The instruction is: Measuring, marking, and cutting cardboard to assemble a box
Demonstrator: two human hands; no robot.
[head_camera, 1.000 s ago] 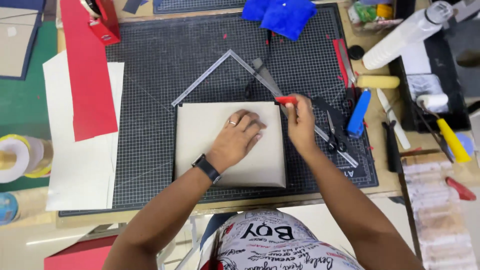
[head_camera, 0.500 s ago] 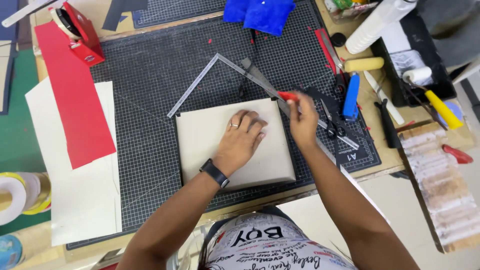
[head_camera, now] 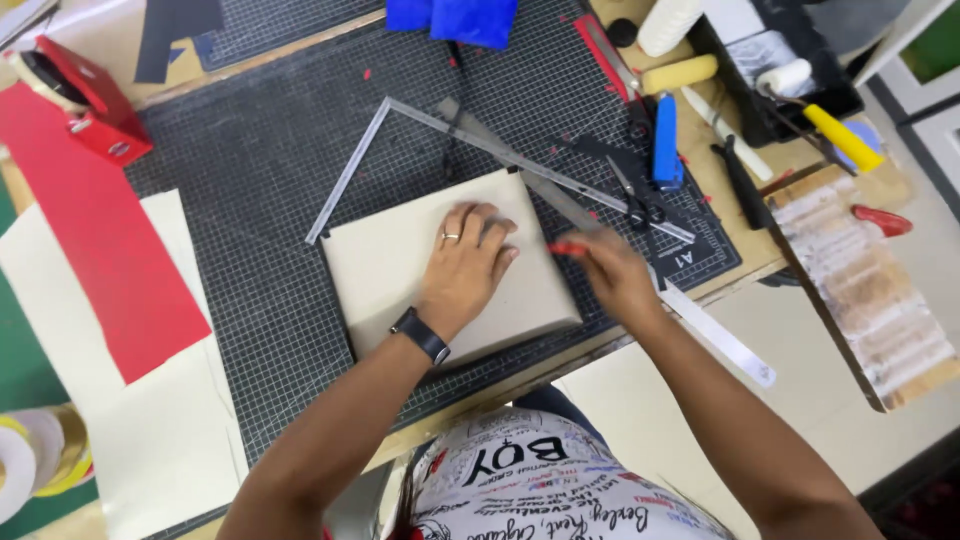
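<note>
My left hand (head_camera: 465, 260) lies flat, fingers spread, on a beige square board (head_camera: 390, 270) on the dark gridded cutting mat (head_camera: 260, 180). My right hand (head_camera: 612, 272) is closed on a small red-handled cutter (head_camera: 566, 248) at the board's right edge, blurred by motion. A long steel ruler (head_camera: 570, 205) runs along that edge and past the mat's corner. A metal L-square (head_camera: 375, 150) frames the board's upper corner.
Red paper (head_camera: 95, 240) and cream sheets (head_camera: 150, 420) lie left, with a red tape dispenser (head_camera: 85, 100). Scissors (head_camera: 630, 195), a blue knife (head_camera: 665, 140), a paint roller in a black tray (head_camera: 785, 75) and a blue cloth (head_camera: 455, 18) sit behind and right. Tape rolls (head_camera: 35, 465) are bottom left.
The view has tilted and shifted left. My right hand with the cutter has travelled down along the board's right edge toward me; my left hand stays pressed on the board.
</note>
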